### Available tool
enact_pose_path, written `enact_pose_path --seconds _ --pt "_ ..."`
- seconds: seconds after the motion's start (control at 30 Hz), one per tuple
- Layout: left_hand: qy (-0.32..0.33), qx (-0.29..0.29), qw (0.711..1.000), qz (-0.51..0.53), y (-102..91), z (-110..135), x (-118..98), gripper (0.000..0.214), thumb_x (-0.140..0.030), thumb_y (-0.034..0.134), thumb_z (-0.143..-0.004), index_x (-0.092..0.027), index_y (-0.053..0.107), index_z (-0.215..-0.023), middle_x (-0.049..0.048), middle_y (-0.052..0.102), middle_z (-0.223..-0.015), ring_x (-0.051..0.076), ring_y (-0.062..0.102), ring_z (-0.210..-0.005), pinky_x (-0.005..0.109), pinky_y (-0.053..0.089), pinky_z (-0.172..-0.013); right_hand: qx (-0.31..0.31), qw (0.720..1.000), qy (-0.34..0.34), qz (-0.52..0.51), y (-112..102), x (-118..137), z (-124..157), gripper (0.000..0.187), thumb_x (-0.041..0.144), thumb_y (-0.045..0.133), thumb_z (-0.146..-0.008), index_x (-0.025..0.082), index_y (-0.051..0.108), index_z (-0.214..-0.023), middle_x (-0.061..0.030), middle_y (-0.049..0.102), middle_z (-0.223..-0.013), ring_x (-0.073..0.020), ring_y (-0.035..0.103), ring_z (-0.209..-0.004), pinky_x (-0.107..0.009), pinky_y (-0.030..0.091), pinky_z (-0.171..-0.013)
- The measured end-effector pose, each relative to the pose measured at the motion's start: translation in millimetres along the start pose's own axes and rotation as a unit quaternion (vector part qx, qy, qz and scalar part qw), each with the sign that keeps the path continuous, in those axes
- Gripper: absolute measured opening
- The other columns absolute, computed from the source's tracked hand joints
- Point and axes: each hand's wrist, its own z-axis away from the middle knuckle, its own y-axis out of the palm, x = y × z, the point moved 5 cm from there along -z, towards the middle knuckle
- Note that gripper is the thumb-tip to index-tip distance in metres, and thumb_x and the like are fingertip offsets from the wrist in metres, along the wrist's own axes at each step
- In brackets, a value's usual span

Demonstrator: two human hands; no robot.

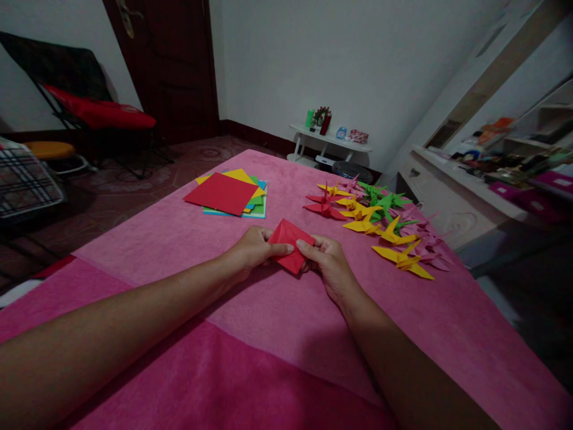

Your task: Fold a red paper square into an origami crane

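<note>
A small folded red origami paper (pixel 289 233) is held between both hands above the pink cloth, its diamond shape showing crease lines. My left hand (pixel 256 251) pinches its left side, with the thumb lying across the front. At its right side my right hand (pixel 329 257) grips it too, thumb on top and fingers curled behind. The fingers behind the paper are partly hidden. Beyond my left hand lies a loose stack of coloured square sheets, a red sheet (pixel 222 193) uppermost. To the right of my hands stand several folded paper cranes (pixel 364 224) in red, yellow, green and pink.
A pink cloth (pixel 250 346) covers the table. Past its far edge, a low white side table (pixel 331 138) holds small items. A chair with a red cushion (pixel 102 110) and a dark door (pixel 170 65) are at the left; a cluttered white cabinet (pixel 452 197) stands at the right.
</note>
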Motion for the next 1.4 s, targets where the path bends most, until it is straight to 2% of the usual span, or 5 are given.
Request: enact_pose_path --seconds 0.37,0.57,0.7,1.13,1.4 --pt "-0.012 0.059 0.998 0.020 1.8 0 -4 0.026 -0.034 0.077 -0.057 -0.012 0.064 -0.062 -0.0042 0.051 -0.046 0.005 0.033 -0.039 0.020 0.019 -0.042 -0.030 0.996 -0.058 0.053 -3 6 0 0.027 0.037 0.077 -0.064 0.015 0.061 -0.062 0.0033 0.055 -0.050 -0.0077 0.045 -0.043 -0.020 0.033 -0.042" --pt "0.018 -0.005 0.984 0.179 0.7 1 -3 0.028 -0.026 0.079 -0.058 -0.010 0.070 -0.079 0.0051 0.070 -0.075 0.012 0.059 -0.061 0.023 0.045 -0.062 -0.009 0.999 -0.033 -0.037 9 4 2 0.029 0.040 0.077 -0.065 0.017 0.063 -0.076 -0.0003 0.066 -0.071 -0.0117 0.057 -0.058 -0.024 0.044 -0.057" --pt "0.040 0.003 0.974 0.222 7.8 4 -6 0.025 -0.025 0.077 -0.062 -0.009 0.069 -0.080 0.0064 0.071 -0.078 0.013 0.062 -0.064 0.026 0.048 -0.067 -0.030 0.999 -0.035 -0.028 12 4 3 0.029 0.035 0.078 -0.065 0.015 0.066 -0.082 -0.0015 0.067 -0.072 -0.0116 0.057 -0.059 -0.024 0.046 -0.059" --pt "0.081 -0.036 0.991 0.101 -11.8 -3 -5 0.030 -0.039 0.077 -0.066 -0.013 0.064 -0.062 -0.0032 0.055 -0.052 0.004 0.040 -0.044 0.019 0.029 -0.045 -0.025 0.998 -0.055 -0.025 -2 7 0 0.019 0.031 0.075 -0.064 0.014 0.066 -0.068 0.0011 0.062 -0.060 -0.0097 0.049 -0.052 -0.022 0.037 -0.051" --pt "0.089 -0.052 0.993 0.050 -22.0 -3 -12 0.027 -0.034 0.070 -0.071 -0.012 0.064 -0.057 0.0004 0.059 -0.050 0.006 0.044 -0.042 0.019 0.028 -0.044 -0.050 0.998 -0.040 -0.004 -15 6 -5 0.019 0.030 0.074 -0.062 0.014 0.064 -0.064 0.0024 0.058 -0.055 -0.0087 0.045 -0.049 -0.022 0.032 -0.048"
